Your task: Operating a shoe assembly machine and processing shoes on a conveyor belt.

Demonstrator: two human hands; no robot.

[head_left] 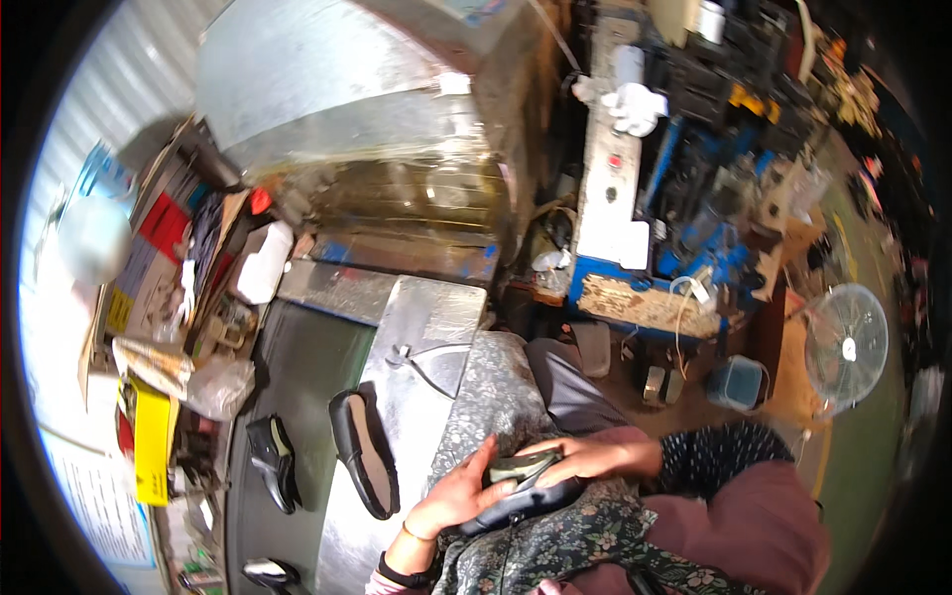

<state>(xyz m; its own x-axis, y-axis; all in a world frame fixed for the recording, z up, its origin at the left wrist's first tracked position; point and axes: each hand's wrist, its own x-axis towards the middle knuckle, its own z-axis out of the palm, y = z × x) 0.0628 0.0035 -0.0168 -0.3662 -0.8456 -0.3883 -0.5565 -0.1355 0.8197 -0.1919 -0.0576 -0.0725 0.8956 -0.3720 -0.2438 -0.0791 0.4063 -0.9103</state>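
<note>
With left hand [448, 504] and right hand [592, 459], grasping a black shoe [523, 504] over a flowered apron [580, 547], right of a second shoe [350, 443] at the edge of a metal sheet [432, 309] and two others on a dark surface [319, 347].

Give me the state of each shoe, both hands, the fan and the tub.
Held shoe: in both hands, above the lap
Left hand: holding that shoe
Right hand: holding that shoe
Middle shoe: lying along the metal plate's edge
Left shoe: lying on the dark surface
Fan: upright; spinning or not, cannot tell
Tub: standing, open-topped
</note>
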